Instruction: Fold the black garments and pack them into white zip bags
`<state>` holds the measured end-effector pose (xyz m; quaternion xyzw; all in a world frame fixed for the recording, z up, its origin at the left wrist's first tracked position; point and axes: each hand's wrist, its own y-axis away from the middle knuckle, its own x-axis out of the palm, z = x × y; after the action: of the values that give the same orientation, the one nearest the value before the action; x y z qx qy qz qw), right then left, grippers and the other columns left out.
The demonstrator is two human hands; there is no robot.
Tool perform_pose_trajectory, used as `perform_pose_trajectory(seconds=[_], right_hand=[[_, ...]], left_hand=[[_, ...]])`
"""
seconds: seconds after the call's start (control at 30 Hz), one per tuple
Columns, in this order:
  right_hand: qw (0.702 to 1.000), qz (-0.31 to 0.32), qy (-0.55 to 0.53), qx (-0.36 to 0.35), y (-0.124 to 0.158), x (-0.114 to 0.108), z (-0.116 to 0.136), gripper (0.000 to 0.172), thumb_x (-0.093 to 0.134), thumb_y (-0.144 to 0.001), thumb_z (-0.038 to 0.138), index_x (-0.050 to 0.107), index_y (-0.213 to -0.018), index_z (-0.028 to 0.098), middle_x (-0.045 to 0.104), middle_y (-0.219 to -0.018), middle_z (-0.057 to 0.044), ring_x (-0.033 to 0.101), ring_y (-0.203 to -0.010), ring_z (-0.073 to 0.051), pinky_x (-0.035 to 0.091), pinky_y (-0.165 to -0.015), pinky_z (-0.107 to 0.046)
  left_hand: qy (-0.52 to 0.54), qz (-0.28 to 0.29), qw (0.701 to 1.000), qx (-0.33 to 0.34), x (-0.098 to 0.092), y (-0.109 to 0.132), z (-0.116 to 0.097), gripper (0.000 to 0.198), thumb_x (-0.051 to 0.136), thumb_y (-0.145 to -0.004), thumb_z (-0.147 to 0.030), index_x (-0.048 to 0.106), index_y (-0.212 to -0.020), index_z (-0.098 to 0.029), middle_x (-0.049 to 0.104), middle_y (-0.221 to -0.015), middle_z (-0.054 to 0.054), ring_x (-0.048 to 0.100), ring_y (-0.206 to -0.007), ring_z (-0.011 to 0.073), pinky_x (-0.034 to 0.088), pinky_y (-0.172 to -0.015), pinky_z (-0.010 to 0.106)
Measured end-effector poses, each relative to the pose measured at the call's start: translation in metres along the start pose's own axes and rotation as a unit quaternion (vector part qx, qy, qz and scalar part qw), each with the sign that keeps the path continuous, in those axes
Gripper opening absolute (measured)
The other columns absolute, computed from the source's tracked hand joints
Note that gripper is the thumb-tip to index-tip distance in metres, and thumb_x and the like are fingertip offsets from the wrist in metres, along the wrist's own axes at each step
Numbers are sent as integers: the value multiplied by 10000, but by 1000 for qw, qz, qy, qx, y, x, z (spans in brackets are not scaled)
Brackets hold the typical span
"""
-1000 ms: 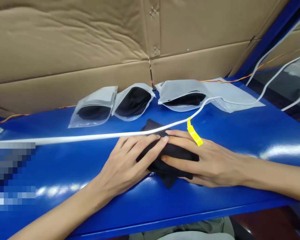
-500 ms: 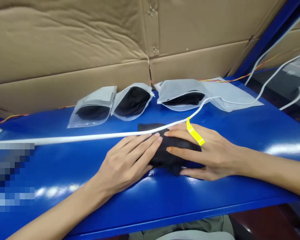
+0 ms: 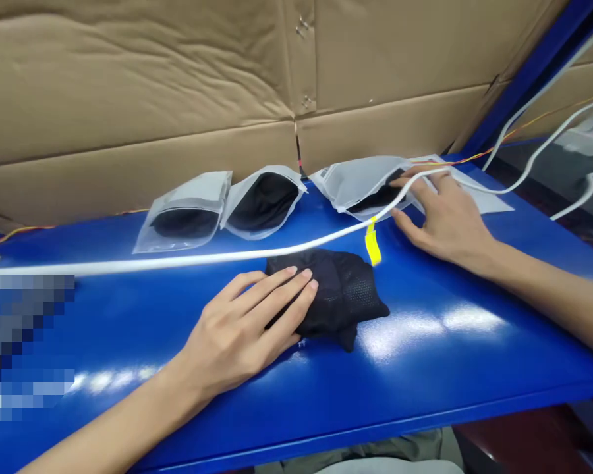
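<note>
- The black cloth bundle (image 3: 348, 286), with a mesh-like patch, lies folded on the bench (image 3: 375, 395), between the two arms.
- The left hand (image 3: 237, 326) lies over the bundle's left part. Its fingers are extended and close together, pressing from above rather than gripping; this probably stops the folds from spreading or sliding on the glossy surface.
- The right hand (image 3: 452, 220) is at the right bag (image 3: 360, 174). Its thumb and fingers stand part-way apart about the bag's mouth; whether they have hold of the bag or its black contents cannot be told.
- The right hand reaches beneath the white cable (image 3: 178, 262), which crosses in front of its fingers. The cable, bearing a yellow tag (image 3: 372, 245), runs across the bench and appears raised, so it likely constrains the reach.
- The middle bag (image 3: 254, 232) gapes toward the near side, exposing black cloth; the left bag (image 3: 192, 187) lies beside it, also containing black material. Both lie beyond the bundle, apparently to leave working room nearer the person.
- A flat white bag (image 3: 489, 201) lies behind the right hand, before the cardboard wall (image 3: 128, 85).
</note>
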<state>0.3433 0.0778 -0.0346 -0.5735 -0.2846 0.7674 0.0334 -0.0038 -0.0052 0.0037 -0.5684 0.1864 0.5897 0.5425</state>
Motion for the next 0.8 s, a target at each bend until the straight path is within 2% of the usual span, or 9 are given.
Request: perform_pose_trajectory(seconds=[0.07,0.13,0.23,0.33,0.43,0.5,0.63,0.73,0.8], right_hand=[[1000,-14,-9,24,0,-2,1,441,533,-1018,360,631,-1375,120,556,-1465,-294,481,-1468,-468,442,-1194,-630],[998,-37,-13,38,1,-2,4,475,530,-1013,376,590,-1409,122,529,-1484,-298,454,-1494,-457,427,-1211,-617],[999,-30,-9,40,0,0,4,751,567,-987,421,331,-1622,95,364,-1658,-317,320,-1587,-469,348,-1262,-644],[992,36,33,114,-3,5,-4,933,606,-954,500,186,-1669,71,272,-1725,-317,209,-1624,-510,259,-1281,-696],[974,104,57,192,-6,8,-13,877,535,-983,594,289,-1634,60,426,-1642,-337,350,-1562,-537,391,-1188,-720],[968,133,63,201,-7,7,-16,849,446,-1017,648,332,-1621,61,518,-1571,-344,484,-1483,-525,492,-1100,-694],[959,174,117,190,-6,-3,-12,856,340,-1041,700,427,-1560,25,644,-1415,-358,653,-1294,-523,568,-968,-662],[953,192,168,161,-1,-12,-3,826,268,-1046,732,698,-1204,44,767,-1013,-331,765,-943,-496,600,-782,-618],[954,186,193,135,5,-16,6,816,219,-1050,739,742,-905,130,754,-863,-296,764,-835,-465,592,-713,-596]], left_hand=[[0,4,1000,-2,0,1,1,326,596,-1087,-251,672,-1354,-78,765,-1354,151,742,-1254,276,573,-987,394],[3,8,1000,-5,1,2,1,322,591,-1090,-248,669,-1357,-86,761,-1363,143,737,-1262,276,568,-989,390],[7,-5,1000,-14,2,3,0,306,572,-1095,-235,673,-1346,-91,764,-1357,138,737,-1264,277,563,-988,393],[6,0,1000,-10,2,4,1,320,569,-1097,-247,668,-1356,-87,762,-1361,142,736,-1266,275,567,-992,391],[4,12,1000,-4,1,5,3,344,596,-1084,-256,660,-1375,-85,755,-1374,146,729,-1279,278,573,-999,390],[7,9,1000,-4,0,6,3,347,613,-1073,-246,662,-1378,-88,755,-1375,146,728,-1281,278,575,-1007,389],[7,-1,1000,-4,0,6,3,325,607,-1076,-246,679,-1353,-91,762,-1361,140,745,-1248,276,584,-992,390],[3,-5,1000,-2,0,5,3,315,592,-1086,-255,685,-1341,-94,765,-1356,132,753,-1236,270,593,-978,388],[1,-4,1000,-1,0,5,3,315,596,-1084,-258,685,-1345,-105,769,-1349,128,751,-1242,266,598,-982,385]])
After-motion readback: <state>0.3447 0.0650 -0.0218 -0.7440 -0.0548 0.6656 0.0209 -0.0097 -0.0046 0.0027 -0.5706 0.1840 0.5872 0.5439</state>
